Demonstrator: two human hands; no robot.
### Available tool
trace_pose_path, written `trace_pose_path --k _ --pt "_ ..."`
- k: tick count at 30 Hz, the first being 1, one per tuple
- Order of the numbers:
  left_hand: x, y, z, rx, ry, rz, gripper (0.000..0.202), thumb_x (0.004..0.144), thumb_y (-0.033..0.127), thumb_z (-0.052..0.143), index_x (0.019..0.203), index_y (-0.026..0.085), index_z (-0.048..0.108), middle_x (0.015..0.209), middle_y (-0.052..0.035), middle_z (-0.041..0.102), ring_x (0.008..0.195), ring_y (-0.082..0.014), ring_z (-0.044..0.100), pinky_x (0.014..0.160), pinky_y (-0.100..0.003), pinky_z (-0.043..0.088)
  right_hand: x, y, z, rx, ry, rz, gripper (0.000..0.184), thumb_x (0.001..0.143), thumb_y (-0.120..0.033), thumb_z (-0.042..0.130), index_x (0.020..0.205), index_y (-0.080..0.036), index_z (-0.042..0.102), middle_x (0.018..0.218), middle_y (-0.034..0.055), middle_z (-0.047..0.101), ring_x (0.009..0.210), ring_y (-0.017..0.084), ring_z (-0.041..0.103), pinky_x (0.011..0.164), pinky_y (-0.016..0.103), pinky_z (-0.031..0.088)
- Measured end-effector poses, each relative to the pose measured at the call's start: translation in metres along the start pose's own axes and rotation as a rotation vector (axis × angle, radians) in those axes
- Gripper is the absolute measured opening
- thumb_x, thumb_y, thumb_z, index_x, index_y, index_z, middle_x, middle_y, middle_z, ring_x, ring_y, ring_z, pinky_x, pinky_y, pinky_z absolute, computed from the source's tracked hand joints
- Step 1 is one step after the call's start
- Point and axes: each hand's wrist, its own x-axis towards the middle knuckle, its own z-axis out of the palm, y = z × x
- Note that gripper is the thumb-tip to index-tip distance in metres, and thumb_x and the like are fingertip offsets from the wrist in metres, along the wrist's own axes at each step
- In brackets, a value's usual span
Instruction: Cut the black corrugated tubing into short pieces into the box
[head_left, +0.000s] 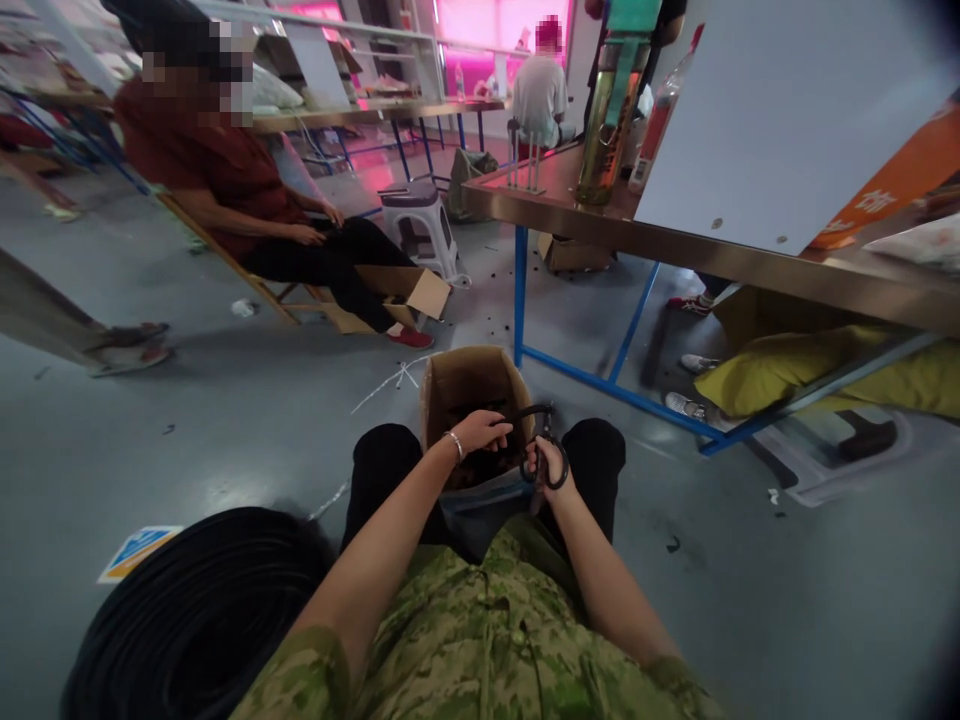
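My right hand (550,462) is closed around black-handled scissors (559,478), with fingers through or around the loops. My left hand (484,432), wearing a bracelet, is beside it, its fingers closed at the end of a dark curved strip (531,410). This strip arches from near the left fingertips to the top of the scissors; whether the blades touch it I cannot tell. Below both hands, an open cardboard box (472,372) stands between my knees. Small dark pieces lie inside it, too shadowed to make out.
A large coil of black tubing (202,610) lies on the floor at left. To the right stands a table (555,215) with blue legs, bearing a bottle (604,130). A seated person (225,190) is ahead left, near another cardboard box (427,293) and a grey stool (420,215).
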Motion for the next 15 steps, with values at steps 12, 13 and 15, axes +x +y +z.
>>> trace_pose_path --k 12,13,15 --pt "-0.011 0.019 0.003 0.211 0.097 0.115 0.029 0.085 0.037 0.049 0.088 0.013 0.065 0.073 -0.005 0.068 0.06 -0.0127 0.06 0.059 -0.024 0.046 -0.007 -0.012 -0.007 0.047 -0.188 -0.059 0.041 0.07 -0.057 0.059 0.066 -0.016 0.06 0.05 -0.0026 0.047 0.04 0.009 0.039 0.042 0.022 0.033" --pt "-0.013 0.02 0.003 0.364 0.146 0.053 0.027 0.086 0.036 0.05 0.091 0.014 0.065 0.08 -0.0069 0.069 0.07 -0.0159 0.064 0.067 -0.027 0.048 -0.006 -0.009 -0.006 -0.06 -0.126 -0.091 0.042 0.07 -0.058 0.06 0.066 -0.016 0.06 0.049 -0.0023 0.048 0.04 0.01 0.04 0.041 0.022 0.032" --pt "-0.019 0.024 0.005 0.668 0.279 -0.047 0.028 0.084 0.035 0.055 0.104 0.017 0.063 0.101 -0.0105 0.068 0.094 -0.0228 0.064 0.082 -0.035 0.047 -0.004 -0.002 -0.005 -0.373 -0.007 -0.186 0.042 0.07 -0.059 0.06 0.066 -0.017 0.06 0.048 -0.0017 0.05 0.042 0.011 0.043 0.041 0.022 0.032"
